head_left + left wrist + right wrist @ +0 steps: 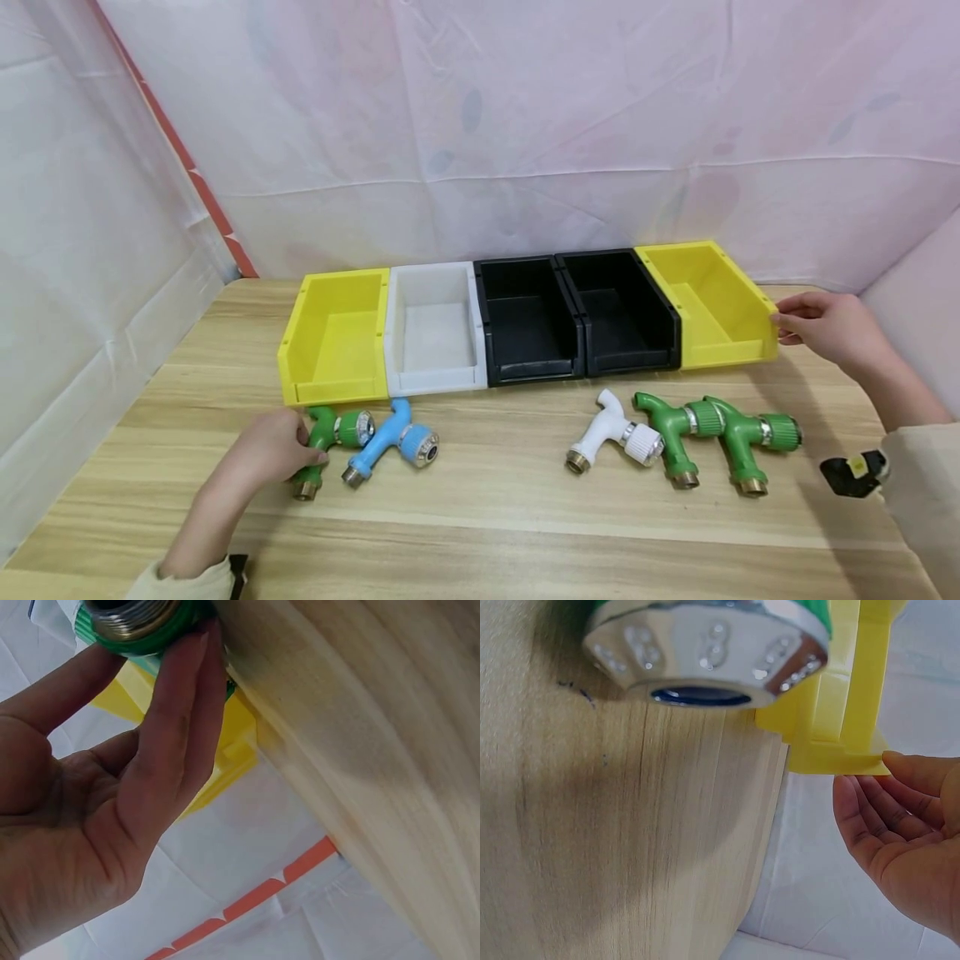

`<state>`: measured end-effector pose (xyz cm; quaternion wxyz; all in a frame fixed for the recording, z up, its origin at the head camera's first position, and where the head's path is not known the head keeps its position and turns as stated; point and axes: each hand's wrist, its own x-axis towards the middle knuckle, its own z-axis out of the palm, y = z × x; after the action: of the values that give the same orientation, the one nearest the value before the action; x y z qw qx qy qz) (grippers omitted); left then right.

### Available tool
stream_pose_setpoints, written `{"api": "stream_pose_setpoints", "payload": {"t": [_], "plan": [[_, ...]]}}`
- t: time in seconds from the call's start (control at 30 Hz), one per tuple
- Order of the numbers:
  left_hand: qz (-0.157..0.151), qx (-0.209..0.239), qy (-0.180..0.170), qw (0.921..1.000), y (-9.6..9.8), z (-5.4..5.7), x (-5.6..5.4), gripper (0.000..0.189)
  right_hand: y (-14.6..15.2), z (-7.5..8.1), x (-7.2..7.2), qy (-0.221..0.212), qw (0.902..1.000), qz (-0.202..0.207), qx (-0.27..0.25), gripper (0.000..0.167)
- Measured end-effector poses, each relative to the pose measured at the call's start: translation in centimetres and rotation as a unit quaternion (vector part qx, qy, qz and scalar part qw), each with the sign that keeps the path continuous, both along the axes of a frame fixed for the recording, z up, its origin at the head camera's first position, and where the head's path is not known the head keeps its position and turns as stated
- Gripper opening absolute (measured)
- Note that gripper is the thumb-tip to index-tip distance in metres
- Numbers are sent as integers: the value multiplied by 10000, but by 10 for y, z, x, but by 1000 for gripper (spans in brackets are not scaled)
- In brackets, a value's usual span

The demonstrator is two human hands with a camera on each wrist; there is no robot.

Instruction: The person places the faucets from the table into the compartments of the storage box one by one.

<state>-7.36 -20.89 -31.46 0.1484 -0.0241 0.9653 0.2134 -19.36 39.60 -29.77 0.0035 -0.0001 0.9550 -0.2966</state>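
Observation:
On the left, my left hand (266, 450) pinches a green tap (322, 429) with a brass threaded end, which lies on the table; in the left wrist view, thumb and fingers (176, 712) are on either side of it. A blue tap (390, 442) lies just to its right. My right hand (832, 329) holds the outer side edge of the right-hand yellow bin (708, 308), thumb at the rim in the right wrist view. In front of the bins lie a white tap (611, 433) and two green taps, one (675, 429) beside the other (750, 437).
The bins stand side by side in a row: a left yellow bin (337, 333), a white bin (435, 329), two black bins (528, 321) and the right yellow one. A pale curtain (525, 108) hangs behind the wooden table (480, 533).

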Motion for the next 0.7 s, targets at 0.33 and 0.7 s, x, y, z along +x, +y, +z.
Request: {"api": "stream_pose_setpoints", "payload": {"t": [0.33,0.7], "plan": [[66,137,-63,9999,-3,-1,0,27,2,-2,-1,71,9999,50,-56,39],[212,191,-256,9993,-11,7,5,27,3,-4,-1,87,9999,24,-98,38]]}}
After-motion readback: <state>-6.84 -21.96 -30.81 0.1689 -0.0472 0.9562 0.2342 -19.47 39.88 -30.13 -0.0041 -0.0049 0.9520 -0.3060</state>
